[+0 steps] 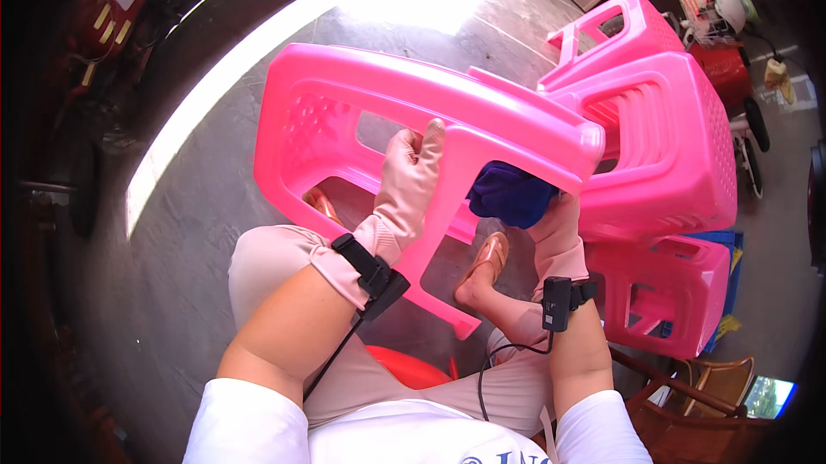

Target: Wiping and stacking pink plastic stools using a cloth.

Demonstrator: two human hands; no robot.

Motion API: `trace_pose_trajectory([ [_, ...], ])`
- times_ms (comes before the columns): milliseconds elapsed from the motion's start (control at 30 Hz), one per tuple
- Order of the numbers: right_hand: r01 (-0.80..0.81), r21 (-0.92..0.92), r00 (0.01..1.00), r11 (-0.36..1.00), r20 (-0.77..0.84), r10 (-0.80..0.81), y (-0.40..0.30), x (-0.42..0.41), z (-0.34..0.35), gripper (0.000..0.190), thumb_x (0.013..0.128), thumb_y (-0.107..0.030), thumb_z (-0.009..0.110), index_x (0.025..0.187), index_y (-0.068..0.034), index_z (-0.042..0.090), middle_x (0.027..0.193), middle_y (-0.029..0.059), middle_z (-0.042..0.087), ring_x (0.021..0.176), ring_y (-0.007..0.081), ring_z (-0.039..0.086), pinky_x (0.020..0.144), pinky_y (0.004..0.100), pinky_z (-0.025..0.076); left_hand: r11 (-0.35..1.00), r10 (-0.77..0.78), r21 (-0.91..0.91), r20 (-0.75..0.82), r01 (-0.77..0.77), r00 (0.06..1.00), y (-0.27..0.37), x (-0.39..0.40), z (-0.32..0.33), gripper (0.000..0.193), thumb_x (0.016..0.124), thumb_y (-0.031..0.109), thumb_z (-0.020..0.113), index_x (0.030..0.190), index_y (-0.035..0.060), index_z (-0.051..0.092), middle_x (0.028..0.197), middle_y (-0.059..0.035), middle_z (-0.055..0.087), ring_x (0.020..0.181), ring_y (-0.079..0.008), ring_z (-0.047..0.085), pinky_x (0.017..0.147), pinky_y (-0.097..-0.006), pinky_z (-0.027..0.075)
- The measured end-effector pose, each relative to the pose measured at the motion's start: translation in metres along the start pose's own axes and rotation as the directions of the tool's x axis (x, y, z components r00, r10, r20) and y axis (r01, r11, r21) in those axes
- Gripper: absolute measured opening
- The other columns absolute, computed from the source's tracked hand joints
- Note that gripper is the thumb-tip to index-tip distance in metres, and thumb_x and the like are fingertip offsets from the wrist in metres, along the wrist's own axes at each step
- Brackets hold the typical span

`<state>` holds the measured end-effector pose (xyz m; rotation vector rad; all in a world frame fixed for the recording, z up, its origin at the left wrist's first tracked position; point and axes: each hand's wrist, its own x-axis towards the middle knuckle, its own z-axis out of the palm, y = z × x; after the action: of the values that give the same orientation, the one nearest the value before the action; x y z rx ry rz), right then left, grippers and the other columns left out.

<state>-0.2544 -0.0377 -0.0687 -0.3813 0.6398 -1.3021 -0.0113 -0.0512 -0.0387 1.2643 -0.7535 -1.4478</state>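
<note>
A pink plastic stool (pixel 381 83) lies tilted on its side across my lap, its legs pointing to the right. My left hand (pixel 413 174), in a pale pink rubber glove, grips the stool's side panel between two openings, the thumb lying along the plastic. My right hand (pixel 558 212), gloved alike, is at the lower right part of the stool with a dark blue cloth (pixel 510 193), which shows through an opening against the inner side of a leg. The right fingers are mostly hidden by the cloth and stool.
More pink stools (pixel 658 141) stand stacked or close together at the right, one (pixel 677 296) near a blue crate (pixel 732 290). Beyond them is a scooter or bicycle with a basket and a white helmet (pixel 723 3). Wooden chairs (pixel 716 380) are at the lower right. A red seat (pixel 406 367) shows beneath me.
</note>
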Motion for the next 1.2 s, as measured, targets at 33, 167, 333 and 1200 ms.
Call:
trace_pose_trajectory([
  [33,0.009,-0.001,1.000,1.000,0.005,-0.009,0.014,0.011,0.018,0.048,0.099,-0.039,0.052,0.134,-0.004,0.054,0.132,0.0155,0.060,0.121,0.0308,0.060,0.105,0.0481,0.048,0.999,0.002,0.042,0.021,-0.003,1.000,-0.007,0.004,-0.006,0.056,0.096,0.057,0.056,0.094,0.0010,0.055,0.073,-0.0030,0.056,0.063,-0.0095,0.053,0.056,-0.0275,0.047],
  [167,-0.003,0.011,0.996,1.000,0.086,0.002,0.045,0.044,0.038,0.043,0.100,-0.034,0.054,0.131,-0.005,0.057,0.128,0.0129,0.063,0.115,0.0268,0.063,0.103,0.0427,0.050,0.976,0.024,0.218,-0.065,-0.009,0.998,0.004,-0.007,-0.002,0.059,0.098,0.057,0.053,0.096,-0.0020,0.053,0.085,-0.0161,0.057,0.078,-0.0277,0.057,0.075,-0.0400,0.048],
  [333,0.002,-0.060,0.998,0.998,0.055,0.001,0.068,0.083,0.040,0.043,0.100,-0.035,0.054,0.132,-0.005,0.057,0.129,0.0127,0.063,0.116,0.0266,0.062,0.103,0.0425,0.050,0.944,0.057,0.331,-0.221,0.020,0.974,0.013,-0.023,0.009,0.062,0.095,0.056,0.059,0.110,-0.0031,0.048,0.100,-0.0196,0.056,0.089,-0.0291,0.059,0.081,-0.0405,0.048],
  [1200,-0.240,-0.324,0.970,0.915,-0.050,0.237,-0.002,-0.011,-0.015,0.045,0.103,-0.038,0.048,0.137,-0.008,0.055,0.129,0.0115,0.064,0.117,0.0258,0.062,0.103,0.0433,0.049,0.812,-0.153,0.577,0.065,0.088,0.986,0.032,-0.030,0.001,0.070,0.088,0.038,0.069,0.132,-0.0067,0.038,0.117,-0.0321,0.058,0.107,-0.0445,0.062,0.091,-0.0477,0.051],
])
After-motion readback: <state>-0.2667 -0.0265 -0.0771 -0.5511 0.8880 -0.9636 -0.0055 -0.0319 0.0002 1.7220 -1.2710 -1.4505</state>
